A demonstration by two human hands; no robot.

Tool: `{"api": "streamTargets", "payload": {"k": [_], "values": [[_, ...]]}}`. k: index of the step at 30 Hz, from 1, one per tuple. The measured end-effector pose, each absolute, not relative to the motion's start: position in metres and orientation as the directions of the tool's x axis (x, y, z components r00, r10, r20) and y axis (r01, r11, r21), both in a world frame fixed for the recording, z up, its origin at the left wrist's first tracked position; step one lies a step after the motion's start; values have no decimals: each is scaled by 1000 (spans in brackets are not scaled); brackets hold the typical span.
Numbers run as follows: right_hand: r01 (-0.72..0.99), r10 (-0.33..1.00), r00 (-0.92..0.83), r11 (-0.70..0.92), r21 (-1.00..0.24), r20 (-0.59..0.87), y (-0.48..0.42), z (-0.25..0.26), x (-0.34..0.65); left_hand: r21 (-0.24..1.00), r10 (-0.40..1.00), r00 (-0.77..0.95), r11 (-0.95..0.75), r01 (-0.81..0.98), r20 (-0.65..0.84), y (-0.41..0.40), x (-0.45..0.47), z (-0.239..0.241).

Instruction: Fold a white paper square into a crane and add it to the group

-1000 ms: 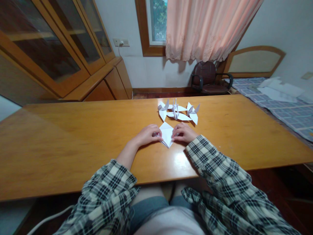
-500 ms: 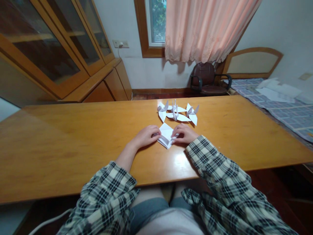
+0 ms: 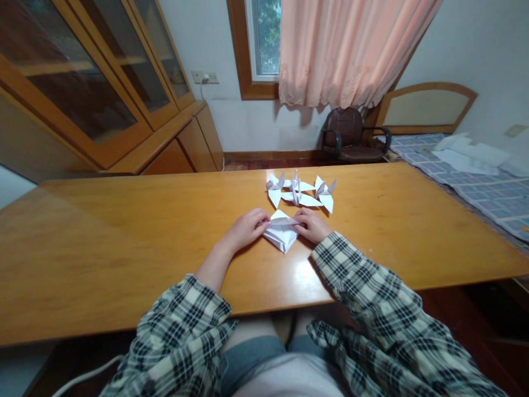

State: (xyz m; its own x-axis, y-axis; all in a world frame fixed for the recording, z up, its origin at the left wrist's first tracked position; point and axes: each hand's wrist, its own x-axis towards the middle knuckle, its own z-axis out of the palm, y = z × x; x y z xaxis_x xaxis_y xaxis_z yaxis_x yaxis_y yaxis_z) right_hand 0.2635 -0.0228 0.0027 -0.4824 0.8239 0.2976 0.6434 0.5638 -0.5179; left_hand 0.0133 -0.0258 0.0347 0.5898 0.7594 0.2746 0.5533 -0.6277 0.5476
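On the smooth, glossy wooden table (image 3: 124, 248), the folded white paper (image 3: 281, 238) lies diamond-shaped between my hands. My left hand (image 3: 248, 227) and right hand (image 3: 313, 225) each pinch a side of it. Uneven pull could skew or tear the raised flap (image 3: 283, 222). Pushing forward could knock the sharp-pointed paper cranes (image 3: 297, 197) just beyond. Farther: soft, pleated curtain (image 3: 351, 55).

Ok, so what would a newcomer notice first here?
Likely the white paper birds, clustered on the wooden table. Just nearer the camera, the left hand and right hand hold a partly folded paper at its sides. Beyond the table, a pink curtain hangs at the window.
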Motion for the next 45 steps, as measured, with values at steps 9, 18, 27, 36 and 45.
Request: {"api": "streamTargets", "payload": {"k": [9,18,27,36,45], "values": [[672,895,-328,446,-591,302,-17,-4,257,554,809,505,-579,598,302,-18,14,24],[716,923,-216,372,-591,319,-18,3,249,609,874,389,-484,628,292,-14,19,17],[739,949,-118,280,-613,291,-20,9,243,531,903,324,-428,731,282,-21,27,22],[662,977,-84,203,-721,198,-24,8,229,376,893,312,-424,824,325,-23,33,19],[791,964,-53,199,-579,260,-22,9,222,464,903,250,-399,791,349,-19,33,13]]}}
